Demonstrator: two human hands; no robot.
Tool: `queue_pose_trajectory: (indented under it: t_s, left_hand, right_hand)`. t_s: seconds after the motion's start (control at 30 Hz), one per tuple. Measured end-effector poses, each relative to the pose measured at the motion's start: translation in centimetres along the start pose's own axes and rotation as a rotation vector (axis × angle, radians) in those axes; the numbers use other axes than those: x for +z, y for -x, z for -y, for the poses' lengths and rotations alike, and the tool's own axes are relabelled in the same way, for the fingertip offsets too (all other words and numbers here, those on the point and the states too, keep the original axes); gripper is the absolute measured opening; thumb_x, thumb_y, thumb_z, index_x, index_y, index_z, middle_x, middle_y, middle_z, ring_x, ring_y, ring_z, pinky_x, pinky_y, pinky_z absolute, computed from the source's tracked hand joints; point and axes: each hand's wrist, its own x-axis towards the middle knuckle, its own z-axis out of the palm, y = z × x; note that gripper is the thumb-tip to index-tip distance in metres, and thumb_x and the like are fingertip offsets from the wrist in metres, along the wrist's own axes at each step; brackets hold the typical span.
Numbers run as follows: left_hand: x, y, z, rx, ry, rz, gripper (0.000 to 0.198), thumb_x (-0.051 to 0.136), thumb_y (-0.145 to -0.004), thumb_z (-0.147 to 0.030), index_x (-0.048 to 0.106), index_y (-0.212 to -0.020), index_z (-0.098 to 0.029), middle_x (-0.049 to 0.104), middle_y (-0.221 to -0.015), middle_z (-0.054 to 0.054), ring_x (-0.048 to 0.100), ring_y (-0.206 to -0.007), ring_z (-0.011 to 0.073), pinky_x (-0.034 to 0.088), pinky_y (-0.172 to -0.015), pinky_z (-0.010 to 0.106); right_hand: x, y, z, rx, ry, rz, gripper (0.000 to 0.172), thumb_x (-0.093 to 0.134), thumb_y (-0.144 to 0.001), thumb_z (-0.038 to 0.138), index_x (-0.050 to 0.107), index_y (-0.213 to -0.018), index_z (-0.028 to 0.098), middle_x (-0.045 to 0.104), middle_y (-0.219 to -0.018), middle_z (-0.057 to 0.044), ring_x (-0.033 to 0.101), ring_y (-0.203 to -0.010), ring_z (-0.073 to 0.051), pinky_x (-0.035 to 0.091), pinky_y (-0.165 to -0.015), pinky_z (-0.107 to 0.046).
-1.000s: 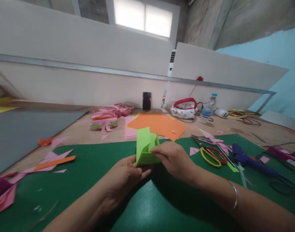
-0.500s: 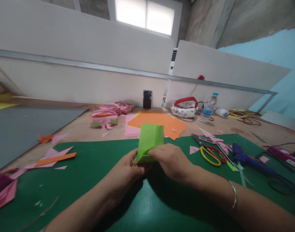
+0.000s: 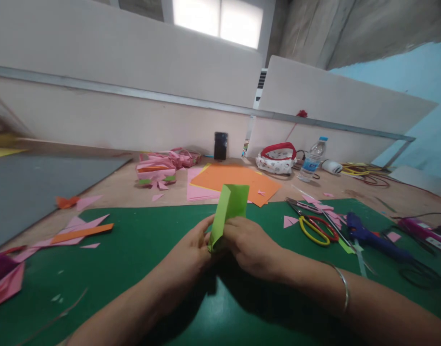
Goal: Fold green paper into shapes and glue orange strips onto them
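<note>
A folded piece of light green paper [image 3: 229, 209] stands upright above the dark green cutting mat [image 3: 133, 259]. My left hand [image 3: 191, 252] pinches its lower left edge, fingers closed on it. My right hand [image 3: 247, 245] grips the bottom right of the same paper, fingers curled round it; a thin metal bangle sits on that wrist. The paper's lower end is hidden between my two hands.
Orange sheets [image 3: 238, 180] over pink paper lie just beyond the mat. Pink paper scraps [image 3: 158, 170] are heaped at the back left. Scissors [image 3: 316, 228] and a blue glue gun [image 3: 368, 235] lie to the right. A phone [image 3: 220, 145], a pouch [image 3: 276, 161] and a water bottle [image 3: 313, 158] stand by the wall.
The green paper went from an open, box-like shape to a narrower upright fold. Both hands closed in together on its lower end.
</note>
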Motion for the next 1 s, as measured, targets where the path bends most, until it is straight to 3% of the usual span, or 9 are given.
queue_pose_trajectory:
  t_s: [0.13,0.23,0.37,0.47,0.57,0.7,0.87,1.0]
  left_hand:
    - [-0.3,-0.2,0.1,0.003,-0.029,0.021,0.069,0.078,-0.058,-0.012,0.054,-0.122,-0.022,0.067,-0.112,0.007,0.060,-0.105,0.0264,0.044,-0.091,0.037]
    - [-0.7,-0.3,0.1,-0.004,-0.067,-0.005,0.056,0.077,-0.064,-0.014,0.058,-0.116,-0.021,0.068,-0.109,0.007,0.060,-0.105,0.0253,0.041,-0.096,0.038]
    - [-1.1,-0.3,0.0,0.004,-0.049,-0.060,0.037,0.071,-0.072,-0.018,0.061,-0.108,-0.019,0.069,-0.109,0.007,0.062,-0.102,0.0237,0.041,-0.097,0.039]
    - [-1.3,-0.3,-0.2,-0.006,-0.001,-0.096,0.034,0.067,-0.074,-0.016,0.061,-0.108,-0.019,0.070,-0.110,0.006,0.060,-0.108,0.0238,0.039,-0.102,0.039]
    - [-1.4,-0.4,-0.4,-0.002,0.031,-0.106,0.038,0.067,-0.072,-0.014,0.062,-0.110,-0.019,0.070,-0.111,0.006,0.060,-0.111,0.0234,0.038,-0.104,0.037]
    - [-1.5,-0.3,-0.8,0.023,0.034,-0.090,0.050,0.071,-0.069,-0.016,0.060,-0.117,-0.020,0.070,-0.115,0.007,0.061,-0.110,0.0257,0.038,-0.105,0.039]
    - [-1.6,0.0,-0.9,-0.001,-0.046,-0.151,0.050,0.071,-0.069,-0.019,0.061,-0.118,-0.024,0.073,-0.106,0.005,0.064,-0.103,0.0270,0.043,-0.097,0.039]
    - [-1.7,-0.1,-0.9,0.039,-0.135,-0.155,0.037,0.070,-0.071,-0.023,0.066,-0.107,-0.025,0.072,-0.109,0.004,0.063,-0.103,0.0272,0.043,-0.094,0.038]
  right_hand:
    - [0.8,0.1,-0.4,0.019,0.037,-0.056,0.010,0.049,-0.084,0.014,0.058,-0.089,0.014,0.066,-0.083,-0.008,0.058,-0.073,-0.019,0.046,-0.067,-0.029]
    - [0.7,0.2,-0.4,-0.068,0.037,-0.094,0.016,0.045,-0.085,0.011,0.058,-0.094,0.013,0.066,-0.084,-0.009,0.057,-0.075,-0.020,0.047,-0.070,-0.031]
    - [-1.3,0.5,0.0,-0.321,-0.001,-0.381,0.030,0.041,-0.085,0.001,0.056,-0.109,0.011,0.065,-0.104,-0.013,0.056,-0.098,-0.020,0.046,-0.087,-0.035]
    - [-3.4,0.9,-0.4,-0.213,0.039,-0.499,0.023,0.049,-0.086,0.005,0.061,-0.102,0.015,0.062,-0.100,-0.010,0.055,-0.095,-0.020,0.046,-0.084,-0.037]
    - [-4.8,1.2,-1.5,0.015,-0.019,-0.353,0.020,0.064,-0.079,0.012,0.065,-0.098,0.018,0.059,-0.102,-0.009,0.054,-0.097,-0.022,0.047,-0.082,-0.038]
    - [-5.1,1.1,-2.9,0.173,-0.282,-0.072,0.026,0.069,-0.072,0.007,0.063,-0.095,0.018,0.061,-0.097,-0.004,0.059,-0.088,-0.016,0.050,-0.073,-0.028]
    - [-4.2,1.0,-2.8,0.232,-0.281,-0.109,0.034,0.073,-0.065,0.005,0.058,-0.093,0.016,0.063,-0.088,-0.001,0.059,-0.080,-0.015,0.048,-0.071,-0.028]
    - [-3.8,1.2,-2.2,0.179,-0.195,-0.181,0.047,0.068,-0.068,0.002,0.054,-0.110,0.017,0.059,-0.103,-0.006,0.056,-0.091,-0.018,0.048,-0.079,-0.033]
